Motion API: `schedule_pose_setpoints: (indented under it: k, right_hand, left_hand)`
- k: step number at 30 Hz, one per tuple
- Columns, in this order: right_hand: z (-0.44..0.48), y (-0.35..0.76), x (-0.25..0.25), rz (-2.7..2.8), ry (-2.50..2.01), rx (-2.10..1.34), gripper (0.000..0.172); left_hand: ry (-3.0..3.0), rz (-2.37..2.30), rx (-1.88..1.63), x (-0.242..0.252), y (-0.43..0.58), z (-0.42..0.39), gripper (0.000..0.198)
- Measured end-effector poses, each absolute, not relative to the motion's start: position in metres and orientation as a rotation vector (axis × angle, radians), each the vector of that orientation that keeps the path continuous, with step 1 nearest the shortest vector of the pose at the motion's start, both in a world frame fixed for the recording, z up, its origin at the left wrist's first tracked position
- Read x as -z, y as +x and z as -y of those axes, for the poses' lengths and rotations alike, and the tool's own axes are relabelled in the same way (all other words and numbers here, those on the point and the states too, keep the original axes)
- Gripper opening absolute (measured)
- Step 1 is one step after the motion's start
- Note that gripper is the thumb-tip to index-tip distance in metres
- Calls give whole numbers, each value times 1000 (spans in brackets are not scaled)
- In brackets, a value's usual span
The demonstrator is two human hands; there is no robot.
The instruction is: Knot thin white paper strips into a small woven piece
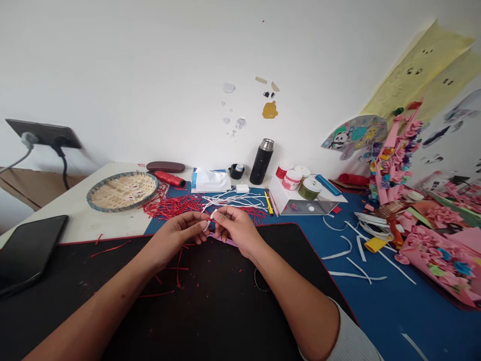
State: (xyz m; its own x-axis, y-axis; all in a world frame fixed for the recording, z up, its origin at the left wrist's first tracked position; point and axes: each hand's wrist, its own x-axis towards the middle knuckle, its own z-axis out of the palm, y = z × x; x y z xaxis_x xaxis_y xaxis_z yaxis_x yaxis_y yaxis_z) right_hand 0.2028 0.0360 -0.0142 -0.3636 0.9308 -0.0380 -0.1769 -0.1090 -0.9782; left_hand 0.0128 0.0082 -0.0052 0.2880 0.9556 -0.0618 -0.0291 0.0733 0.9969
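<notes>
Over the far part of the black mat: two hands, left hand and right hand, brought together almost fingertip to fingertip.
Grip: thumbs and fingers of both pinch one small piece of white and red cord, which sits between the fingertips.
Left arm: stretched in from the near left, wrist nearly straight, fingers curled rightward.
Right arm: angled in from the near right, elbow bent, one grey sleeve at the elbow.
Purple strip: one, just under the right hand's fingers; held or lying, I cannot tell.
Loose cords: one heap of red cords and one spread of white cords beyond the hands, strands too many to count.
Red spool: one, far left.
Woven basket: one, far left on the white surface.
Black bottle: one, upright, far side.
Jars: four, on one white box, far right of the hands.
Phone: one, left.
</notes>
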Motion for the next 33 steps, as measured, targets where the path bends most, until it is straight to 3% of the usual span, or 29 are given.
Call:
schedule_pose_setpoints:
  k: [22, 33]
  right_hand:
    - [-33, 203, 15, 1416, -930, -1604, 33]
    - [-31, 203, 12, 1398, -954, -1599, 38]
  left_hand:
    - [1234, -988, -900, 1, 14, -7, 38]
    - [1322, -1077, -889, 2, 14, -8, 39]
